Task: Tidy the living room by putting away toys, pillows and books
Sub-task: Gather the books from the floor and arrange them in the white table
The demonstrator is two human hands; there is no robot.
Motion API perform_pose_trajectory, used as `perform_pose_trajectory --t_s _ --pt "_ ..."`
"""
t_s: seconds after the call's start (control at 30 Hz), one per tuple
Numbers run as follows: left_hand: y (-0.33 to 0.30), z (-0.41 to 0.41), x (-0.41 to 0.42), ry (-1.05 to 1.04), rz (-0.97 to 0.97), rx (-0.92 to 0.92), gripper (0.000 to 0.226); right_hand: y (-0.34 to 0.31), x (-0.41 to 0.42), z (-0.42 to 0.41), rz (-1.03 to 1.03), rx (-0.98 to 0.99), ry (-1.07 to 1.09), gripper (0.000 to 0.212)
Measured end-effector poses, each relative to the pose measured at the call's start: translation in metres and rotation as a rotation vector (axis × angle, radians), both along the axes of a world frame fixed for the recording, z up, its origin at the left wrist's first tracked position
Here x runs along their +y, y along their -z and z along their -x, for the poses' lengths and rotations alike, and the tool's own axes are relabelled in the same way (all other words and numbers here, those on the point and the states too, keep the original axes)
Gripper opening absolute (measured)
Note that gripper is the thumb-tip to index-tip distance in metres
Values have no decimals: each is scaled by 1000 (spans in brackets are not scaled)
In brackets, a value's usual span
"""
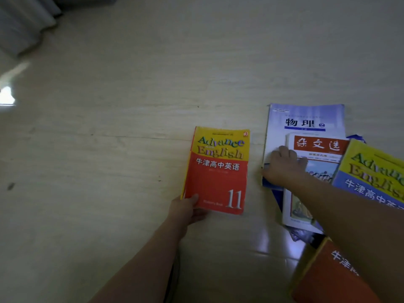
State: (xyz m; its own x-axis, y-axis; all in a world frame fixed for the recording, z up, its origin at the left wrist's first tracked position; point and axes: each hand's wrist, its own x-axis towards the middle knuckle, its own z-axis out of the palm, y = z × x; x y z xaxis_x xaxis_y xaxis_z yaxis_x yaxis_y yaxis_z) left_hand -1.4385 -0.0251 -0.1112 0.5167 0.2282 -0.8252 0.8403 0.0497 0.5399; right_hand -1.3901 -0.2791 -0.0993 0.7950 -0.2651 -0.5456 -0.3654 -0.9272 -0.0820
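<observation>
My left hand (pixel 188 208) pinches the near left corner of the red and yellow paperback English textbook marked 11 (pixel 217 171), thumb on the cover, fingers underneath; the book lies on the pale wooden floor (pixel 109 138), apart from the rest. My right hand (pixel 282 166) reaches onto the loose pile to the right, its grip curled over the left edge of the pale blue physics textbook (pixel 306 119), though I cannot tell whether it has truly caught hold or only presses there. On that book lies the white reader with a red title band (pixel 317 145), and overlapping it at the right edge is the yellow and blue English textbook (pixel 371 171). An orange paperback (pixel 332 276) sits nearest me, partly hidden under my right forearm.

I judge the tidying to be at an early stage for the books: all five are on the floor, none stacked squarely or shelved. Gathering them into one pile looks like the step in hand. No toys or pillows show here, so I cannot say how those stand
</observation>
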Motion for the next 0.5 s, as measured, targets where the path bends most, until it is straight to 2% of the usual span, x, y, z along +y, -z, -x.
perform_pose_trajectory --t_s 0.07,0.1,0.17,0.2,0.23,0.3,0.37,0.43,0.5 --pt "4 -7 -8 -64 -52 15 22 1 -5 7 -69 -52 -60 54" --pt "4 -10 -10 -101 -140 18 31 -1 -8 8 -121 -85 -70 55" --pt "-2 -13 -15 -106 -478 87 55 -9 -18 7 -206 -165 -55 58" --pt "-11 -11 -25 -40 -650 102 62 -15 -27 8 -217 -197 -37 56" --pt "-20 -6 -37 46 -770 43 67 -19 -39 9 -193 -208 -28 53" --pt "-31 8 -67 231 -857 -235 63 -24 -64 16 -77 -159 2 48" --pt "-34 30 -103 545 -626 -418 39 -26 -90 31 12 -94 64 50" --pt "-34 57 -136 955 -269 -279 19 -24 -110 45 50 -67 122 50" --pt "-17 84 -164 1244 -97 -148 30 -22 -124 57 44 -43 181 51"
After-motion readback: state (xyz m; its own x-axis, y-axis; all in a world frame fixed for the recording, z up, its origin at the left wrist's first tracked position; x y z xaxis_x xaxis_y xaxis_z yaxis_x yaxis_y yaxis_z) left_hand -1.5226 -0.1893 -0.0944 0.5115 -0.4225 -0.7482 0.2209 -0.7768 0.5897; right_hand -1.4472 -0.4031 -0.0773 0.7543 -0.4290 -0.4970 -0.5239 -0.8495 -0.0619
